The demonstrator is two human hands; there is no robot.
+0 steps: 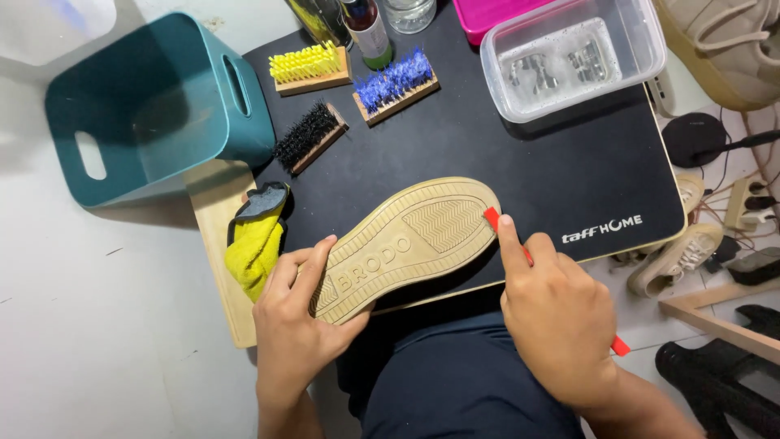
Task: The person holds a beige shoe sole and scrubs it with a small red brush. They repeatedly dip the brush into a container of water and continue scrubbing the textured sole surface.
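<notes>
Shoe (406, 244) sole-up in left hand (296, 317), 1 red tool (493, 219) in right hand (556, 317), 3 brushes (353, 93) behind.

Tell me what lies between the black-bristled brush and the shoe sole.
In the head view, only bare black mat lies between the black-bristled brush and the shoe sole, held by the left hand.

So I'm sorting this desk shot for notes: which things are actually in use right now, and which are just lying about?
In use:
left hand gripping the shoe, tan sole up
right hand pressing a red tool to the sole edge

Lying about:
yellow brush
blue brush
black brush
yellow cloth
teal bin
clear tub
</notes>
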